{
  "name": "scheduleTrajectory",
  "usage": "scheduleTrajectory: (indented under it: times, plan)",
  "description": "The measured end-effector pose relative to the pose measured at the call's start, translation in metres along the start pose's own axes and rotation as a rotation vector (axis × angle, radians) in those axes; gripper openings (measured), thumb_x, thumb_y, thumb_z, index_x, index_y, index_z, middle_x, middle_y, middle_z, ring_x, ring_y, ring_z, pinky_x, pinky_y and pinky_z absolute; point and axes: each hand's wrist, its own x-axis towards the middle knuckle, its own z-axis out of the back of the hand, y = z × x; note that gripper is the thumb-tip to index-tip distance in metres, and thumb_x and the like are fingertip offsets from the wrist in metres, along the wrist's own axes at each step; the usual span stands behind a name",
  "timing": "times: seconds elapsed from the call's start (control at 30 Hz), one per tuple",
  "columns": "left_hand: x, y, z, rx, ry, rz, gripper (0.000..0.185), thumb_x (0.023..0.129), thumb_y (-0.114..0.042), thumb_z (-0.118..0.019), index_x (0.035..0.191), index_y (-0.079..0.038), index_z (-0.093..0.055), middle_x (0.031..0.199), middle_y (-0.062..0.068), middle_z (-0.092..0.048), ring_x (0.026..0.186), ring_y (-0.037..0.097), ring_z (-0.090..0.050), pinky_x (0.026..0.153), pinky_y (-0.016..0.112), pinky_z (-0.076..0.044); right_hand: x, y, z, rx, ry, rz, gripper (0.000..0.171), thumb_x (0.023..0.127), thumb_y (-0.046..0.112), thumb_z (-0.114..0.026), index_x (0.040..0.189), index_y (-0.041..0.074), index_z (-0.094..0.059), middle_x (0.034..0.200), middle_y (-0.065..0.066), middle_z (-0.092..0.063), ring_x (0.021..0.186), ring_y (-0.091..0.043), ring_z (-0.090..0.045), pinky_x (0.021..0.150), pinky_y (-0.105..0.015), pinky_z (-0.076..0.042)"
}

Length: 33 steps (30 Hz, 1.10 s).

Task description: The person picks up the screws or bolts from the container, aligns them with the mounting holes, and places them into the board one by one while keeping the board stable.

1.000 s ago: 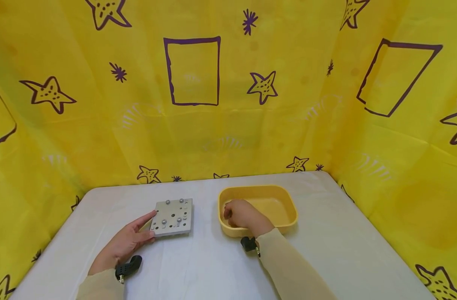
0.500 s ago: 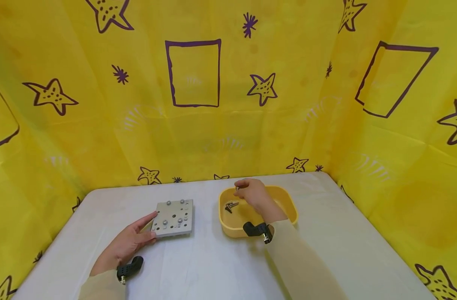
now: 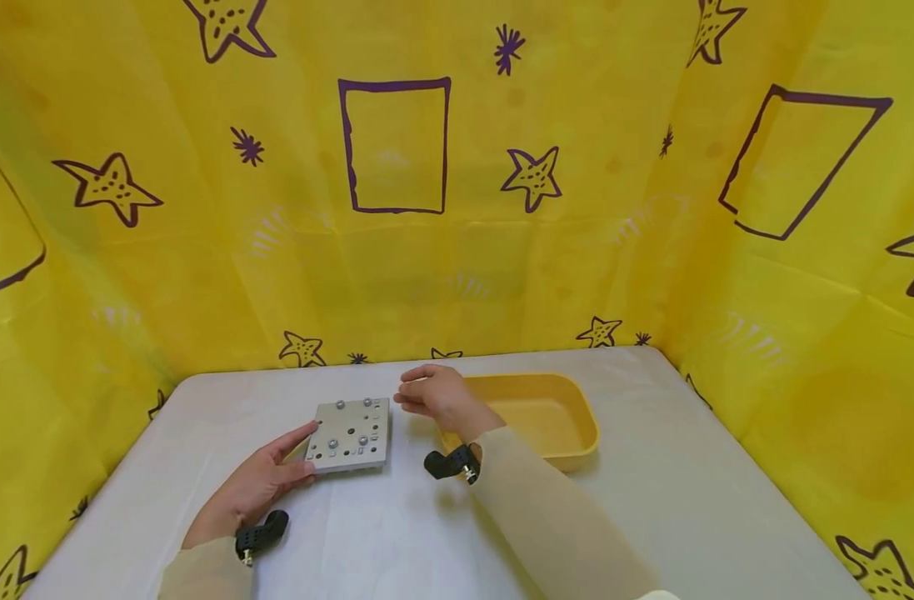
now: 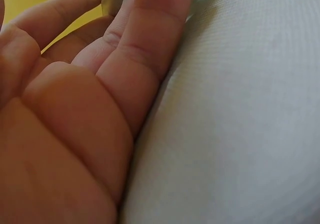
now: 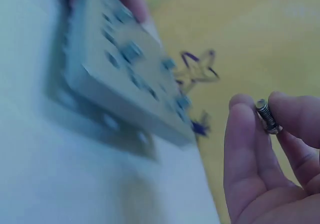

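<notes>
Screw: small dark metal screw with a threaded shank and a brassy wider end (image 5: 268, 116), up in the air; best seen from the right wrist, too tiny to pick out in the head view.
Right hand: bare right hand (image 3: 439, 396) pinching that screw between thumb and fingertips, just past the tray's 9 o'clock side. Definitely the one nearer the action, since it has the screw.
Plate: light grey, nearly square flat plate with holes (image 3: 344, 422), off at roughly 8 to 9 o'clock from the right hand (12 = away from the person). No real long axis; sides run about 12–6 and 9–3. Can't tell if it sits flat on the white cloth-covered bench (image 3: 352, 542).
Studs: four silver round-headed screws (image 3: 332, 444) poking up from the plate, two along the 12 o'clock edge, two nearer 6.
Left hand: bare left hand (image 3: 257, 485) gripping the plate's 8 o'clock corner between thumb and fingers.
Screw axis: in the right wrist view, threaded tip at 11, brassy end at 5. Tilt against the plate's face? Honestly can't call it, plate's blurry.
Gap: screw and plate are apart, which imo is the relation that matters.
Tray: yellow rounded rectangular tray (image 3: 550, 417), about 4 o'clock from the right hand.
</notes>
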Motion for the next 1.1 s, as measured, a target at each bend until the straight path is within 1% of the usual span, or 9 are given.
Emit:
scheduleTrajectory:
  times: [0.07, 0.17, 0.23, 0.33, 0.47, 0.63, 0.77, 0.9, 1.1]
  plan:
    - [-0.001, 0.000, -0.001, 0.014, -0.010, 0.000, 0.082, 0.088, -0.005, -0.075, 0.157, -0.013, -0.032, 0.159, 0.024, -0.023, 0.121, 0.027, -0.057, 0.093, 0.038, -0.053, 0.000, -0.005, -0.021, -0.022, 0.019, 0.006, 0.013, 0.091, 0.002, -0.071, 0.104, 0.002, -0.071, 0.098, -0.016, -0.071, 0.084, -0.025, -0.071, 0.077, -0.035, -0.059]
    - [0.000, 0.000, -0.002, 0.031, -0.006, -0.004, 0.080, 0.089, -0.006, -0.074, 0.157, -0.014, -0.033, 0.160, 0.023, -0.022, 0.123, 0.027, -0.055, 0.094, 0.037, -0.052, -0.002, -0.009, -0.045, -0.142, 0.001, 0.023, 0.010, 0.090, 0.005, -0.073, 0.100, 0.004, -0.073, 0.090, -0.009, -0.072, 0.079, -0.021, -0.069, 0.078, -0.036, -0.059]
    - [0.001, 0.000, -0.003, 0.037, -0.003, -0.007, 0.080, 0.089, -0.006, -0.074, 0.157, -0.014, -0.033, 0.161, 0.022, -0.020, 0.123, 0.027, -0.055, 0.094, 0.036, -0.052, -0.002, -0.011, -0.056, -0.222, -0.026, 0.022, 0.011, 0.089, 0.006, -0.075, 0.100, 0.005, -0.074, 0.085, -0.004, -0.071, 0.076, -0.019, -0.067, 0.076, -0.034, -0.058]
    - [0.001, 0.000, -0.004, 0.030, 0.006, -0.005, 0.081, 0.089, -0.007, -0.074, 0.158, -0.013, -0.032, 0.161, 0.023, -0.017, 0.123, 0.026, -0.055, 0.094, 0.036, -0.052, -0.001, -0.014, -0.066, -0.310, -0.055, 0.003, 0.012, 0.088, 0.007, -0.076, 0.099, 0.006, -0.076, 0.081, -0.002, -0.070, 0.071, -0.017, -0.065, 0.071, -0.031, -0.058]
    - [0.000, -0.001, -0.002, 0.017, 0.007, 0.000, 0.083, 0.088, -0.006, -0.075, 0.158, -0.013, -0.031, 0.162, 0.022, -0.015, 0.121, 0.025, -0.056, 0.093, 0.035, -0.053, 0.002, -0.018, -0.072, -0.356, -0.068, -0.016, 0.007, 0.088, 0.009, -0.076, 0.096, 0.008, -0.076, 0.077, -0.003, -0.069, 0.066, -0.016, -0.063, 0.065, -0.029, -0.056]
    - [-0.002, -0.001, 0.000, 0.013, 0.011, -0.006, 0.083, 0.088, -0.006, -0.075, 0.158, -0.012, -0.031, 0.162, 0.022, -0.016, 0.121, 0.025, -0.056, 0.093, 0.036, -0.053, 0.006, -0.021, -0.076, -0.395, -0.064, -0.005, 0.005, 0.089, 0.010, -0.075, 0.094, 0.009, -0.077, 0.075, -0.002, -0.069, 0.065, -0.015, -0.062, 0.062, -0.027, -0.054]
    - [-0.002, -0.002, 0.000, 0.017, 0.014, -0.006, 0.082, 0.088, -0.009, -0.075, 0.157, -0.013, -0.032, 0.162, 0.022, -0.017, 0.121, 0.025, -0.056, 0.094, 0.035, -0.052, 0.008, -0.024, -0.077, -0.432, -0.044, 0.032, 0.004, 0.089, 0.010, -0.076, 0.092, 0.012, -0.078, 0.079, 0.001, -0.068, 0.066, -0.015, -0.062, 0.063, -0.028, -0.054]
    - [-0.001, -0.002, 0.000, 0.017, 0.013, -0.007, 0.082, 0.088, -0.009, -0.075, 0.158, -0.014, -0.032, 0.162, 0.022, -0.017, 0.122, 0.024, -0.056, 0.094, 0.034, -0.052, 0.006, -0.025, -0.077, -0.492, -0.026, 0.073, 0.005, 0.089, 0.012, -0.076, 0.092, 0.013, -0.079, 0.080, 0.003, -0.066, 0.067, -0.015, -0.061, 0.064, -0.027, -0.053]
    - [-0.001, -0.001, 0.000, 0.026, 0.016, -0.013, 0.081, 0.089, -0.006, -0.074, 0.158, -0.014, -0.032, 0.162, 0.021, -0.018, 0.120, 0.023, -0.056, 0.094, 0.033, -0.052, 0.005, -0.027, -0.077, -0.552, -0.028, 0.076, 0.005, 0.088, 0.015, -0.077, 0.092, 0.018, -0.079, 0.082, 0.008, -0.065, 0.073, -0.014, -0.059, 0.067, -0.027, -0.051]
